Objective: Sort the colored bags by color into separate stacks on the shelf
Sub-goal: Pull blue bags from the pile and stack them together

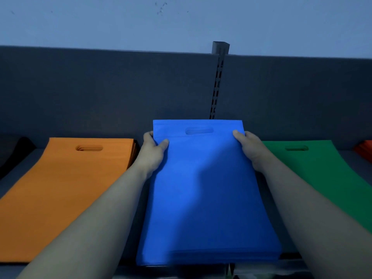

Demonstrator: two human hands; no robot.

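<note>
We've got left hand (153, 150) and right hand (248, 147) clamped on the blue stack's (207, 198) far corners, probably squaring it between the orange stack (66, 194) and the green stack (314, 172).

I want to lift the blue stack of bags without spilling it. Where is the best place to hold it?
Grip the blue stack at its two long side edges near the handle-hole end, coming from the front, as the left hand and right hand do: thumbs on top, fingers under, pinching the flat layers together.

Both bare arms reach forward, left hand (153, 147) and right hand (248, 144) each closed in a grip.
</note>
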